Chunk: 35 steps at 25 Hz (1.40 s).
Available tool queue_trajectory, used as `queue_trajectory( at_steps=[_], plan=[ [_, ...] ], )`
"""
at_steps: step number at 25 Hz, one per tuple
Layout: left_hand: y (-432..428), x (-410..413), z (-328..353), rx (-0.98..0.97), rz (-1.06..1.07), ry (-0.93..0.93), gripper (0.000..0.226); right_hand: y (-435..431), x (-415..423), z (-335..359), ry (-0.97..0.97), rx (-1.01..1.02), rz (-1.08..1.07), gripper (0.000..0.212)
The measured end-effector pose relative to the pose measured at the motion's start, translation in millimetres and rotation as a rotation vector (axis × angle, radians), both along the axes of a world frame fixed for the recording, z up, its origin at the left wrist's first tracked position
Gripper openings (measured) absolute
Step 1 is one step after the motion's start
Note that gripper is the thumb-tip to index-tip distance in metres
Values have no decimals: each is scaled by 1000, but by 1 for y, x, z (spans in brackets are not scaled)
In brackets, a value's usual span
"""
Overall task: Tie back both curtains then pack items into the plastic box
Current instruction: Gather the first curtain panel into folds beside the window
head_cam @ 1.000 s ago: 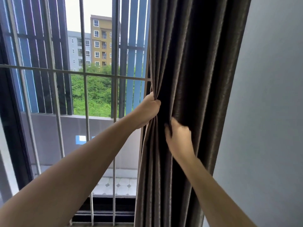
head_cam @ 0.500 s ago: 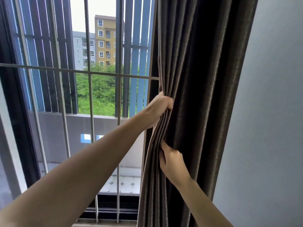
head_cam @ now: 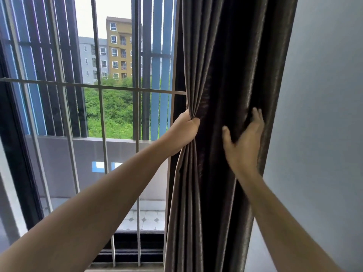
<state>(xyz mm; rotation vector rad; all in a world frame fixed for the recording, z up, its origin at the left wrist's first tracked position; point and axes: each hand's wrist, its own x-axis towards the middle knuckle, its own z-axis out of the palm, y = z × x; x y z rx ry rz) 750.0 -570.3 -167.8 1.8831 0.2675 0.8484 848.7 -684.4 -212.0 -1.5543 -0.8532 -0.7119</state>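
Observation:
A dark brown curtain [head_cam: 225, 65] hangs bunched in folds at the right side of the window, against the wall. My left hand [head_cam: 183, 131] is closed on the curtain's left edge at mid height, pinching several folds together. My right hand [head_cam: 243, 142] lies on the curtain's right part with fingers spread and reaching round its right edge, thumb out to the left. No tie-back and no plastic box are in view.
A window [head_cam: 117, 107] with a grey metal grille fills the left half, with a balcony wall, trees and buildings beyond. A grey wall [head_cam: 324, 114] stands right of the curtain. A dark window frame [head_cam: 11, 154] runs down the far left.
My right hand left the curtain's left folds and moved up and right to its right edge, fingers now spread. My left hand stayed clenched on the left edge.

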Motion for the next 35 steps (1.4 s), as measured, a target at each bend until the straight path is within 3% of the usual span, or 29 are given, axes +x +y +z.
queue_trajectory(
  at_steps=[1, 3, 9, 19, 24, 29, 31, 32, 34, 35],
  plan=[
    [-3, -2, 1, -13, -9, 2, 28, 2, 3, 11, 75, -60, 56, 68],
    [-3, -2, 1, -37, -23, -16, 27, 4, -1, 13, 38, -157, 92, 57],
    [6, -1, -1, -77, -5, -41, 40, 8, -26, -73, -67, -206, 237, 41],
    [-10, 5, 1, -79, -33, -36, 37, 10, -38, -82, 93, -137, 419, 37],
    [-17, 0, 1, -123, -109, -17, 14, 11, -43, -84, 140, -136, 442, 39],
    [-18, 0, 1, 226, 145, 35, 27, -1, -50, -73, 190, -202, 557, 54],
    [-14, -1, 0, 230, 155, 43, 31, -11, -45, -56, 102, -19, 417, 62],
    [-13, -2, -1, 219, 139, 45, 32, -15, -38, -43, 87, 128, 244, 65],
    [-15, -4, -2, 218, 81, 44, 28, -26, -13, -12, 185, 278, -107, 77],
    [-16, -5, -3, 217, 47, 39, 23, -34, 0, 3, 281, 250, -133, 83]
  ],
)
